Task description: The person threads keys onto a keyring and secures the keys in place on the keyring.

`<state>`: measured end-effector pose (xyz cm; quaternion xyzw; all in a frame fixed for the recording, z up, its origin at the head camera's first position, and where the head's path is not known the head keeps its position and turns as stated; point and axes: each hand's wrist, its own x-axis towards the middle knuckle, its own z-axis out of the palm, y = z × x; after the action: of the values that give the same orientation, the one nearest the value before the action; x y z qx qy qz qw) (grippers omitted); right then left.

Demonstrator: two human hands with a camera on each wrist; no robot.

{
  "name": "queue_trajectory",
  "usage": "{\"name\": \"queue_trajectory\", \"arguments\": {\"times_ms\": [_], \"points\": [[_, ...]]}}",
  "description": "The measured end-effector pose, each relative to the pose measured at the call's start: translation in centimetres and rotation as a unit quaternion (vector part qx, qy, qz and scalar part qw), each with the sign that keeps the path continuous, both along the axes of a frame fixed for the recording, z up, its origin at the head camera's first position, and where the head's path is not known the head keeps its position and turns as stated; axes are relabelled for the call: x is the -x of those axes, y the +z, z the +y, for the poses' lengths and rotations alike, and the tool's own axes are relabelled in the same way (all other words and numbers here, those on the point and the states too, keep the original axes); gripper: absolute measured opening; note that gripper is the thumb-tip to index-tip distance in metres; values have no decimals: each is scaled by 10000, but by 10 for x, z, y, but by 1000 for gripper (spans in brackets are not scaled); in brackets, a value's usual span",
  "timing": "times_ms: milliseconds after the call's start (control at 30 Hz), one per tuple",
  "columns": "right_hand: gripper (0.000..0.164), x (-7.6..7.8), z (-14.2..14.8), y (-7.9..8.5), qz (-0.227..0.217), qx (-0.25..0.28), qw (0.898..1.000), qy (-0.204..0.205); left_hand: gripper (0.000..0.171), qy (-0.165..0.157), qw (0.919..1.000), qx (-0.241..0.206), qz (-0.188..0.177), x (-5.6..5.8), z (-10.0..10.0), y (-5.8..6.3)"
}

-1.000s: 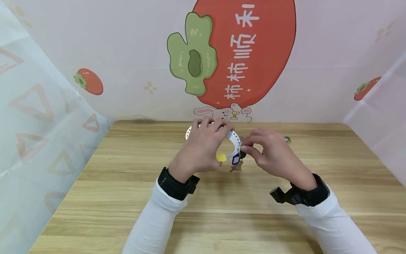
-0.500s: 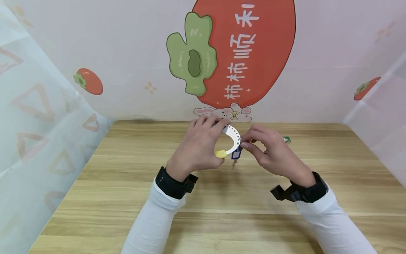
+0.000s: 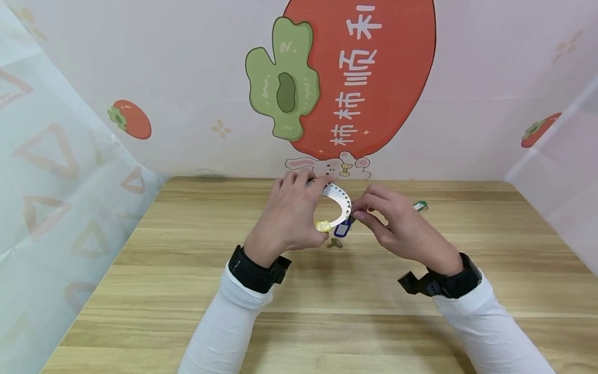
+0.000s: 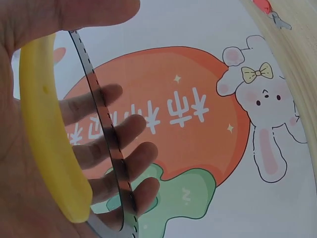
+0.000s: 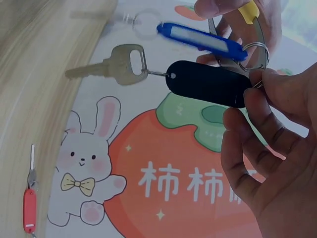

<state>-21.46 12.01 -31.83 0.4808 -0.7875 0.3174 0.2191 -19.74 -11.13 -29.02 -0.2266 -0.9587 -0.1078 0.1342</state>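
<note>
My left hand (image 3: 291,210) grips a flat, round key holder (image 3: 344,196) by its yellow handle (image 4: 52,129); a row of small holes runs along its metal band. A blue key tag (image 5: 198,40) hangs from the band on a split ring (image 5: 255,55), its key blurred. Beside the band, my right hand (image 3: 394,223) pinches the small ring at the end of a black key tag (image 5: 205,84). A brass-coloured key (image 5: 116,64) dangles from that tag's other end. In the head view the right fingers mostly hide the black tag.
A green key tag (image 3: 419,205) lies on the wooden table (image 3: 187,291) behind the right hand. The right wrist view also shows a red key tag (image 5: 29,210) with a key. A printed backdrop (image 3: 187,62) rises behind the table's far edge.
Both hands shift slightly left with the key holder, whose open face turns a little. The blue tag swings left below the band, and more of the green tag shows.
</note>
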Motion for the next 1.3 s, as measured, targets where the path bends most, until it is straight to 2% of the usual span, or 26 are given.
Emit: {"name": "queue_trajectory", "arguments": {"times_ms": [167,333,467,667,767,1100,1300], "points": [[23,-2,-2,-1,79,-79,9998,-182,91,-16,10000,29,1,0,0,0],[18,-4,-3,-1,98,-171,9987,-478,94,-313,9992,118,200,2,-1,0],[13,-7,-6,0,-103,-165,9964,-826,90,-476,9979,163,404,3,0,0],[9,-11,-9,1,-492,-176,9896,-1343,87,-540,9956,426,637,4,2,-2],[9,-10,-9,1,-724,-83,9893,-1263,90,-510,9961,371,620,4,2,-3],[13,-4,-5,-2,-1326,482,9886,-518,86,-401,9975,-150,564,4,1,-2],[21,0,-2,-1,-1308,688,9890,-7,85,-408,9964,-556,497,3,-1,-1]]}}
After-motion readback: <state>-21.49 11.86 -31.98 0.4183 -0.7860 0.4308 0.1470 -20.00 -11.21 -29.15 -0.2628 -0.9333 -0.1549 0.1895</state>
